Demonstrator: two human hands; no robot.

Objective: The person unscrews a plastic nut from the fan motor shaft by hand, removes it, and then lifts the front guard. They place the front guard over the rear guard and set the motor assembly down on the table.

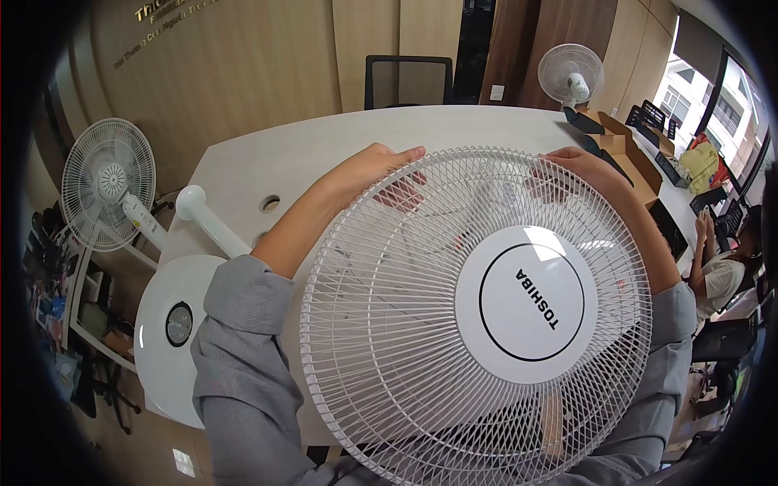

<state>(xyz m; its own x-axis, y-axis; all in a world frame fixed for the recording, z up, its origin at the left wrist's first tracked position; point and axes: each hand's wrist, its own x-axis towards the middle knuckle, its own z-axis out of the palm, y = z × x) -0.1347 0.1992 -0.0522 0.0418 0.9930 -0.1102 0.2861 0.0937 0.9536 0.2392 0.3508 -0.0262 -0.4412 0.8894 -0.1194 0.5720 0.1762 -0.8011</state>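
Observation:
A large round white wire fan grille (389, 324) with a TOSHIBA badge at its centre is held up close in front of me. My left hand (381, 174) grips its upper left rim, thumb at the edge and fingers showing through the wires behind. On the upper right rim, my right hand (579, 168) is closed around the edge, its fingers partly hidden by the mesh. To the left of my left forearm is a round white fan base (166, 368) with a dark control panel and a white stem (212, 220).
Beneath is a white table (284, 146) with a cable hole. A standing fan (109, 182) is at the left, another fan (571, 74) at the far right. Opened cardboard boxes (620, 154) lie on the right, near another person (721, 275). A mesh chair (408, 79) stands behind the table.

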